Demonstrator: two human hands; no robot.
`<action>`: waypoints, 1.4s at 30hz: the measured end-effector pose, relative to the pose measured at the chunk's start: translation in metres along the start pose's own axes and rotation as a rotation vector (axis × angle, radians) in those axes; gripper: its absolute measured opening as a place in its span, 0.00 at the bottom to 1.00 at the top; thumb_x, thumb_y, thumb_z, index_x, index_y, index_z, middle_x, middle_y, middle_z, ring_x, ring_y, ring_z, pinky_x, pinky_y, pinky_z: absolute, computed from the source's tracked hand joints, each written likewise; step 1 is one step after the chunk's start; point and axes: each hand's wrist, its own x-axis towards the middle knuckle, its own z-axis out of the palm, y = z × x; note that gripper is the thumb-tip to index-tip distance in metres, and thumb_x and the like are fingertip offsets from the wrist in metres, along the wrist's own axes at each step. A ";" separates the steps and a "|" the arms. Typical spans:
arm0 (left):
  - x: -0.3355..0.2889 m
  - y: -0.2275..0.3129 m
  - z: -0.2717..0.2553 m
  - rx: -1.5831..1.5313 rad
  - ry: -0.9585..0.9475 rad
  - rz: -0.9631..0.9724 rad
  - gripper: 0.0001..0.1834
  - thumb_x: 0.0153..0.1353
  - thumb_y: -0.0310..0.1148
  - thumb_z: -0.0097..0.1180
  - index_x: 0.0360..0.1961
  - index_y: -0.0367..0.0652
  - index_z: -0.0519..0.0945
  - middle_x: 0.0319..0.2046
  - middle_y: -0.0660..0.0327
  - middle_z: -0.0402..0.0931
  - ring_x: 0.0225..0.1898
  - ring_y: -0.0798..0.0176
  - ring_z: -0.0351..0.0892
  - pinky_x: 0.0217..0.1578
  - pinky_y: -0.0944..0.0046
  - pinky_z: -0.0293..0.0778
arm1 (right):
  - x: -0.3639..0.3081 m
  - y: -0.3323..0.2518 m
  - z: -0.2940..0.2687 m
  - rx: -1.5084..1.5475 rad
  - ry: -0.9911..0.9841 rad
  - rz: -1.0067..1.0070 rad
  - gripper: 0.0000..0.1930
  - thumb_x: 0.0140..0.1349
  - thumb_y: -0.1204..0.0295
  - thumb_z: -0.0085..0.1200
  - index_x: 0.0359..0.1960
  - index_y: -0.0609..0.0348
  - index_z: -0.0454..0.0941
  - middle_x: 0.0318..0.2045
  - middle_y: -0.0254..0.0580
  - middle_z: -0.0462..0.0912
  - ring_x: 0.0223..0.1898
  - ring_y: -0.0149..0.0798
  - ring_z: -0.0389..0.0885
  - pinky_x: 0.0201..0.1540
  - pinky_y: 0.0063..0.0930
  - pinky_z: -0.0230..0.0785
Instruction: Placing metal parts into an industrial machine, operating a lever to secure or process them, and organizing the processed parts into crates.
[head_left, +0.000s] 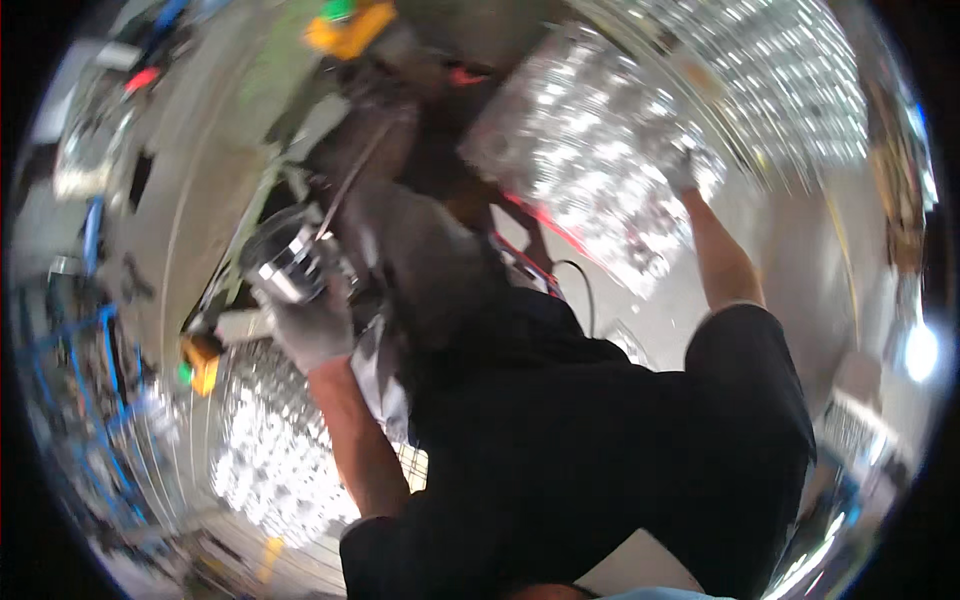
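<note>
Footage is taken from one head-worn fisheye, the left of a side-by-side pair. The lens is pointed steeply down over the wearer's dark shirt [600, 450], which is framed closest, at lower centre. Left hand [315, 325] is caught left of centre, right hand [682, 170] farther up and to the right. Floor [785, 225] and blue frame [105, 345] are taken in out toward the rim; straight edges are bowed there, corners blacked out.
</note>
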 end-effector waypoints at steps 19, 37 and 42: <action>0.051 0.035 -0.039 -1.408 0.009 -0.348 0.25 0.61 0.49 0.44 0.54 0.44 0.67 0.50 0.53 0.70 0.50 0.49 0.71 0.46 0.50 0.74 | 0.070 0.025 0.024 -0.622 -0.173 -0.275 0.43 0.51 0.56 0.54 0.66 0.56 0.45 0.64 0.47 0.55 0.62 0.46 0.57 0.59 0.40 0.56; 0.309 0.036 -0.075 -1.173 0.199 -0.309 0.22 0.61 0.53 0.45 0.51 0.52 0.68 0.41 0.60 0.71 0.39 0.54 0.71 0.36 0.54 0.70 | -0.124 -0.472 -0.176 0.574 -0.218 -0.927 0.26 0.57 0.66 0.53 0.56 0.62 0.64 0.52 0.53 0.71 0.51 0.47 0.72 0.52 0.33 0.64; 0.314 0.047 -0.057 -1.300 0.202 -0.360 0.25 0.55 0.50 0.57 0.45 0.43 0.73 0.41 0.57 0.73 0.37 0.57 0.71 0.31 0.59 0.74 | -0.153 -0.556 -0.209 0.553 -0.067 -1.155 0.26 0.59 0.63 0.51 0.57 0.62 0.63 0.53 0.56 0.68 0.56 0.54 0.65 0.59 0.38 0.56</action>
